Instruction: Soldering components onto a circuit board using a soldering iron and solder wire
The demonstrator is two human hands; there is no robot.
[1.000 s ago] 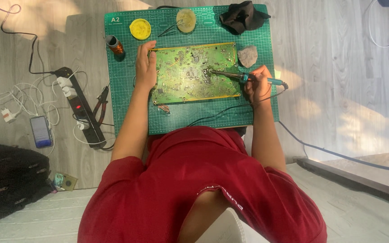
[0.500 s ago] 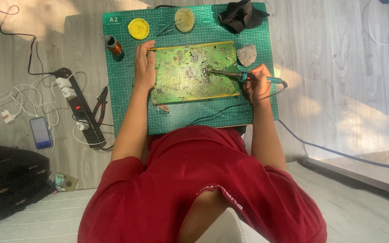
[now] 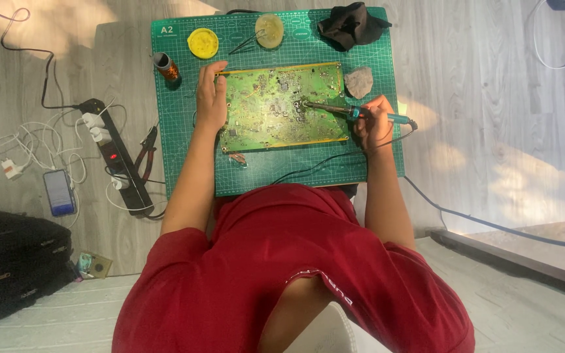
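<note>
A green circuit board lies on a green cutting mat. My left hand lies flat along the board's left edge, fingers together, pressing it down. My right hand is at the board's right side and grips a soldering iron with a teal handle. The iron's tip touches the board near its middle. Its black cable runs across the mat's near part.
On the mat's far edge are a yellow round tin, a pale round tin, a black cloth, a grey lump and a small brown bottle. Left on the floor lie a power strip, pliers, a phone and a black bag.
</note>
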